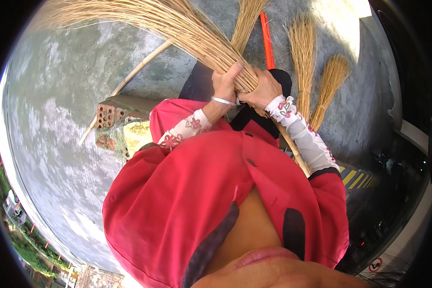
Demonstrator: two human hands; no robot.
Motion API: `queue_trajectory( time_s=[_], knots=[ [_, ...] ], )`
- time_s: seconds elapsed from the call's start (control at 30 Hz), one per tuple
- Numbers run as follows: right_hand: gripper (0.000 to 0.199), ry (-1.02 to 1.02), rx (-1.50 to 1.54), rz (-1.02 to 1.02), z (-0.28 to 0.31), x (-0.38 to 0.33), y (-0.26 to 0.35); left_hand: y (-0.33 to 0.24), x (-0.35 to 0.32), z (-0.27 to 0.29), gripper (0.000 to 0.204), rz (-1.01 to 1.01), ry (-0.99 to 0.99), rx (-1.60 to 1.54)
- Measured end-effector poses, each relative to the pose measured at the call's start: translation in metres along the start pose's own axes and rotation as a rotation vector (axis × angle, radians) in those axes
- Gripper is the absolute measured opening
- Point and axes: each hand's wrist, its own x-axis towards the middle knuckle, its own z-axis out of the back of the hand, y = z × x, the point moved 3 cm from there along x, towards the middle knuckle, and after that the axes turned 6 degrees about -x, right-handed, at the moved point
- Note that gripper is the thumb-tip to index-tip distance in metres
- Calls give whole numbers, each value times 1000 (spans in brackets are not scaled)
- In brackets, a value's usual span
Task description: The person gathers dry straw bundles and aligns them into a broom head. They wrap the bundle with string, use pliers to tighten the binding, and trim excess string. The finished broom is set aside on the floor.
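A long straw broom [192,36] lies slantwise in front of me, its bristles fanning out to the far left. My left hand [225,84] is closed around the bound base of the bristles, thumb on top. Right beside it, my right hand [265,90] grips the same bundle from the other side. Below my hands the broom's wooden stick [293,149] runs down past my right forearm. Both forearms wear white sleeves with red flowers, and a silver bangle [223,101] circles my left wrist.
Two straw brooms, one taller [302,57] and one shorter [332,84], lie on the concrete floor [53,96] to the right. Another straw bundle [247,21] and an orange-red stick [267,43] lie ahead. Left are hollow bricks [111,116] and a wooden pole [141,65].
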Motion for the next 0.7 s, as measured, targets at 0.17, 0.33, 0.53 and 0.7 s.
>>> queue_trajectory(
  time_s=[0.17,0.33,0.53,0.7],
  knots=[
    [97,-15,217,88,-2,-2,-5,2,3,9,31,82,42,72],
    [63,6,680,28,-27,5,-19,2,7,14,34,66,167,54],
    [47,-133,743,-47,-33,5,-22,0,-1,10,37,-49,109,157],
    [43,-35,1225,-51,-33,5,-10,-10,-4,2,53,-291,93,232]
  ],
)
